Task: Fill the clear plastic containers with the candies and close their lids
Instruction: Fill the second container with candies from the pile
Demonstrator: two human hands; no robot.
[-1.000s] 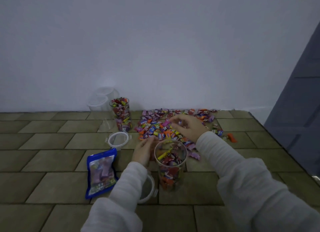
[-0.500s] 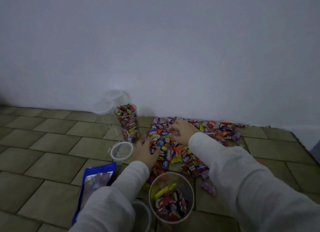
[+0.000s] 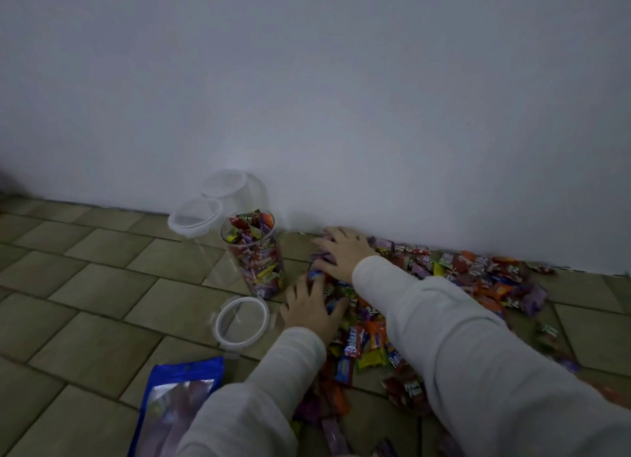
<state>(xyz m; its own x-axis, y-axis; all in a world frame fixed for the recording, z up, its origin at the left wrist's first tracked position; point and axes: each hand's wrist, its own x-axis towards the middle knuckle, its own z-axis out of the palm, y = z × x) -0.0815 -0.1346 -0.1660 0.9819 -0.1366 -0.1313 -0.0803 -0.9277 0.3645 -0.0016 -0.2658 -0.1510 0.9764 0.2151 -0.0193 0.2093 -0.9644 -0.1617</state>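
Both hands are down in the candies [image 3: 454, 286] right now. The right hand [image 3: 345, 253] is lying flat with fingers spread over the far end of the pile by the wall [image 3: 307, 98], and the left hand [image 3: 312, 308] is sitting on the near-left edge with fingers loosely bent over a few wrappers. I can't tell if it's actually gripping any yet.

The candies are sprawling across the floor [image 3: 102, 303] from the wall back toward the person. They're looking small, light and slick in those crinkly wrappers, so my guess is scooping a cupped handful is going to beat pinching one at a time; they'll be sliding out of a loose grip.

Just left of the hands a jar [image 3: 254, 255] is standing upright — packed nearly to the rim, no lid on it. A lid [image 3: 244, 321] is lying flat right in front of it. Thin clear plastic, probably light and tippy, so I'd be holding it round the wall. Two more lidded jars [image 3: 218, 200] are sitting behind it, and a blue bag [image 3: 177, 409] is lying nearest the camera.
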